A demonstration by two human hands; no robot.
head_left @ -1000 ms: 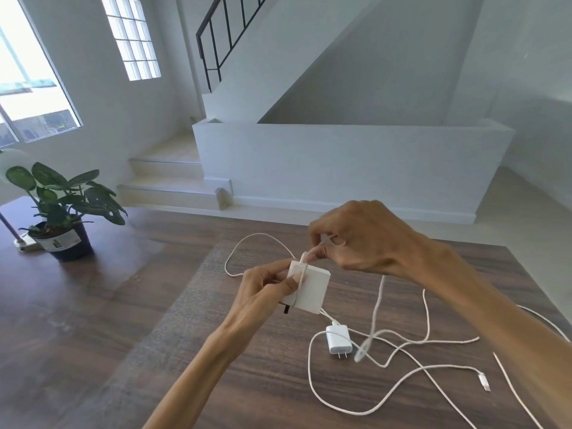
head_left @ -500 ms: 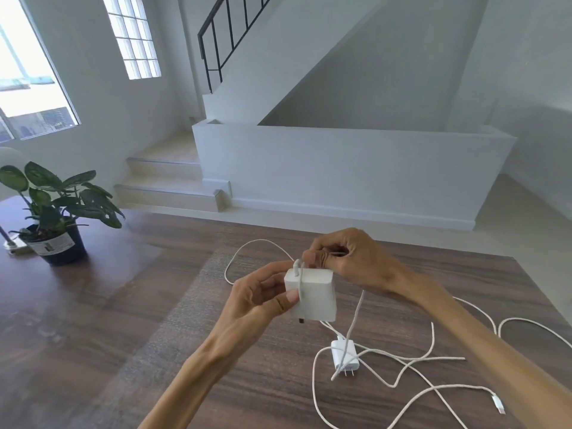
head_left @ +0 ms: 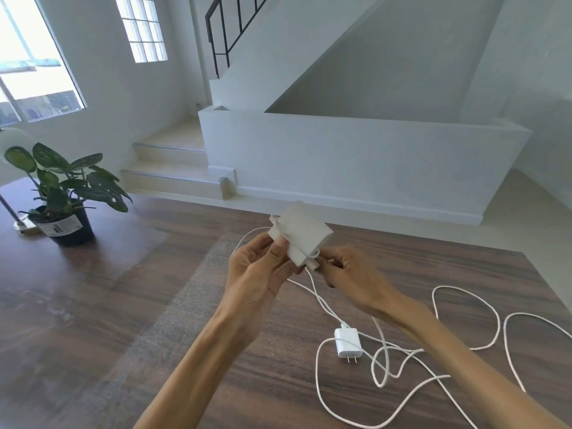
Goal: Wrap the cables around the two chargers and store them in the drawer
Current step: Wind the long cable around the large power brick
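Note:
My left hand point(head_left: 255, 274) holds a large white charger block point(head_left: 301, 233) above the wooden table point(head_left: 93, 305), thumb pressed on its near face. A turn of white cable point(head_left: 322, 300) runs over the block. My right hand point(head_left: 349, 275) pinches that cable just under the block's lower corner. A smaller white charger point(head_left: 348, 342) lies flat on the table below my hands, prongs toward me. Its cable and the rest of the white cable sprawl in loose loops point(head_left: 464, 320) across the right half of the table. No drawer shows in this view.
A potted green plant point(head_left: 62, 193) in a dark pot stands at the table's far left, with a lamp base point(head_left: 21, 226) behind it. Beyond the table's far edge are a white half wall, steps and a staircase.
My left hand has tilted the large charger over and raised it. My right hand has moved from the block's top down to its lower corner, carrying the cable around it.

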